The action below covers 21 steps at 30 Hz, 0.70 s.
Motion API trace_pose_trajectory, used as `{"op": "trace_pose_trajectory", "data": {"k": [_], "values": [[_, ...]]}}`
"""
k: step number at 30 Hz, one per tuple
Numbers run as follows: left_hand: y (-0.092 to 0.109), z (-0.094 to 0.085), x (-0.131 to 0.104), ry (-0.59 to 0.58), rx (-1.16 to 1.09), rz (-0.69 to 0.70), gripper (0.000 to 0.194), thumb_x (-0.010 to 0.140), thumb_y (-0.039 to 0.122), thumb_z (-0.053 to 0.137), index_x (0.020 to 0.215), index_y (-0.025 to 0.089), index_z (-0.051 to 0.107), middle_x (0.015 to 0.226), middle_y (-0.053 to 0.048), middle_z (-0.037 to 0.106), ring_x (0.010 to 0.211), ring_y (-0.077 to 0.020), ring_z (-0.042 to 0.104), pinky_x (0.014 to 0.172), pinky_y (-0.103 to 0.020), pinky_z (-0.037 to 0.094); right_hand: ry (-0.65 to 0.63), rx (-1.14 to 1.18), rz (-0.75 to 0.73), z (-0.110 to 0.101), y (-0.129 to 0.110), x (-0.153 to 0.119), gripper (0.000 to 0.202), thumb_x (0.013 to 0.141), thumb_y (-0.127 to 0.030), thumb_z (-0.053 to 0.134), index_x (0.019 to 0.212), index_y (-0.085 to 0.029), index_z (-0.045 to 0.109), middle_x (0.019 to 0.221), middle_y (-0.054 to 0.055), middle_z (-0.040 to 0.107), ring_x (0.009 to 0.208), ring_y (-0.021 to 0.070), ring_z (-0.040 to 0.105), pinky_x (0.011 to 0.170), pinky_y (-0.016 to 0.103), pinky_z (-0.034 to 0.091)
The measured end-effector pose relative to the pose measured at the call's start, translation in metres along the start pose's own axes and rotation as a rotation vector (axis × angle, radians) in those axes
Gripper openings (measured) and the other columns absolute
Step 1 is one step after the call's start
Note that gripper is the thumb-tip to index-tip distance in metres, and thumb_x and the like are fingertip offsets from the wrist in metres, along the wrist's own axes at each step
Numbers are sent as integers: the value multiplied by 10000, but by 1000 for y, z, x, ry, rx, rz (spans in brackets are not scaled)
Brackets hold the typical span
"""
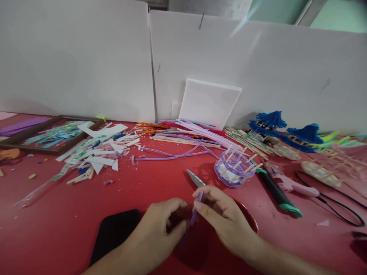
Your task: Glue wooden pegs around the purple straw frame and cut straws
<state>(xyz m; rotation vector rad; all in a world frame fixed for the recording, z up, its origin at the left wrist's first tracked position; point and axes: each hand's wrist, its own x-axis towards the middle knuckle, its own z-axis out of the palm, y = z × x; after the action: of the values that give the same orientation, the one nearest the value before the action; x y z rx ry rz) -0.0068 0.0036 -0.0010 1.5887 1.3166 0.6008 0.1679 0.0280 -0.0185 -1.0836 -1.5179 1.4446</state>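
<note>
A short purple pipe cleaner [194, 217] is held upright between my two hands, over the red table near its front. Its upper part is pinched between the thumb and finger of my right hand [222, 214]. My left hand [163, 227] is closed with thumb and fingers curled at its lower end, which is partly hidden and dark. A pointed metal blade [195, 178] shows just beyond my right hand; its other end is hidden. Further off stands a small round purple frame [229, 179] of pipe cleaner with several wooden sticks poking upward.
A black phone [114, 229] lies left of my left hand. On the right lie a black and green cutter [278, 191] and a pink glue gun [292, 186]. Paper scraps [100, 152] and purple pipe cleaners [206, 133] lie before a white board [258, 76]. Blue-roofed models [305, 133] stand behind.
</note>
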Motion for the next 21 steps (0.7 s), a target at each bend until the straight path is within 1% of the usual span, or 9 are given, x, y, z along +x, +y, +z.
{"op": "trace_pose_trajectory", "data": {"k": [3,6,8,10,12,15,17,19,21], "values": [[1,-3,0,53,115,70,173,875,211,485,892,194,656,833,-19,706,739,-163,624,663,-247,442,15,-54,-41,-1,4,-1,121,871,-315,553,944,-222,579,785,-7,571,673,116,519,594,207,433],[5,-13,4,122,266,143,220,911,226,446,884,193,662,851,-32,695,780,-174,618,709,-264,430,-52,-168,-100,-3,4,0,109,880,-291,516,920,-205,571,753,-1,566,640,123,512,571,218,426],[9,-22,9,140,352,172,218,909,222,450,922,203,667,891,-37,687,800,-180,612,713,-269,422,-92,-252,-146,-4,4,1,109,887,-273,488,895,-195,564,729,1,562,623,126,510,571,229,426],[14,-31,14,142,426,152,211,896,228,466,971,208,663,917,-42,685,786,-185,609,701,-280,417,-93,-300,-180,-5,4,2,109,891,-262,472,891,-190,554,707,-3,550,608,126,505,566,232,423],[19,-34,17,112,499,112,184,876,244,494,927,199,665,899,-51,690,797,-208,614,704,-301,413,-77,-308,-189,-6,4,3,108,888,-258,471,924,-188,546,697,-9,539,595,123,502,545,226,414],[25,-25,14,8,590,4,177,846,312,531,807,187,650,800,-65,691,748,-249,632,647,-327,410,-30,-290,-172,-7,4,3,138,873,-254,495,988,-191,539,708,-16,539,588,117,514,524,215,409],[29,-13,8,-32,615,-59,168,822,322,547,830,181,637,811,-82,695,742,-277,649,638,-348,423,10,-256,-149,-8,4,3,151,867,-256,510,1004,-199,538,728,-18,540,597,113,522,525,209,416],[34,-1,2,-68,665,-107,193,777,281,588,916,155,634,923,-129,697,826,-327,658,692,-394,446,54,-194,-127,-9,5,3,147,870,-259,514,1008,-213,538,748,-21,537,606,106,523,531,200,425],[39,8,-2,-113,721,-145,211,753,184,570,945,127,636,978,-164,688,871,-348,658,732,-423,457,93,-130,-124,-10,5,3,136,876,-262,513,1004,-223,537,748,-28,525,604,99,515,531,191,429]]}}
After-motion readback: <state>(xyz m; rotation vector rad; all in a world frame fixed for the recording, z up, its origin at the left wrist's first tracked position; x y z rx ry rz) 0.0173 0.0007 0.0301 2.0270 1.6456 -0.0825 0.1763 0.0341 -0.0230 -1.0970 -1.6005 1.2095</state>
